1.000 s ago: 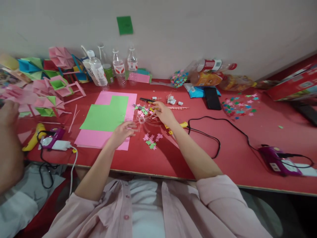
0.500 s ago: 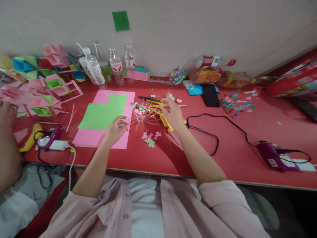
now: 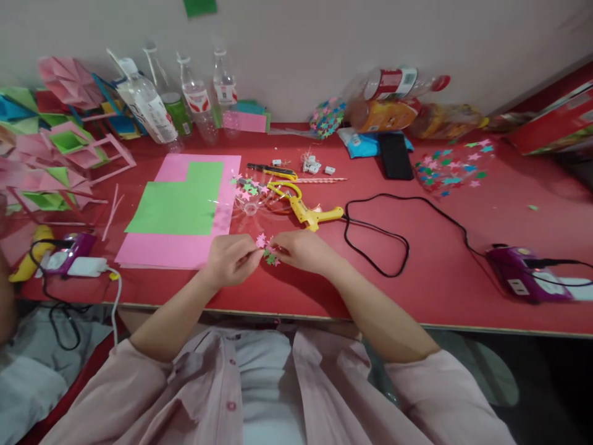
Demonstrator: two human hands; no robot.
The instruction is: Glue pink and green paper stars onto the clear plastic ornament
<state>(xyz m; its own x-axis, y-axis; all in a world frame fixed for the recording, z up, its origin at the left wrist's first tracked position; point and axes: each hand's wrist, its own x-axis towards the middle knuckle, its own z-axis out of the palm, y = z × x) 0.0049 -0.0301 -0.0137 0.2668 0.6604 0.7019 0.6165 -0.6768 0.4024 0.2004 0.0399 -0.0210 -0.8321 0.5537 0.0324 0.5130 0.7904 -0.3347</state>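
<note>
At one red table [image 3: 440, 272], two curled hands [image 3: 234, 259], grip unclear, one star cluster [image 3: 269, 254] between, one glue gun [image 3: 309, 216] beyond

Bare red table [image 3: 445, 303] stretches open along the front edge from the right hand [image 3: 301, 250] to a purple power socket [image 3: 528, 272]. Beyond that hand, a yellow glue gun [image 3: 311, 215] and its looping black cord [image 3: 380, 195] obstruct a low pass. Pink and green stars [image 3: 269, 253] occupy the narrow gap beside the left hand [image 3: 231, 259]. Flat green paper [image 3: 180, 207] leaves room above it, up to upright clear bottles [image 3: 199, 102].
</note>
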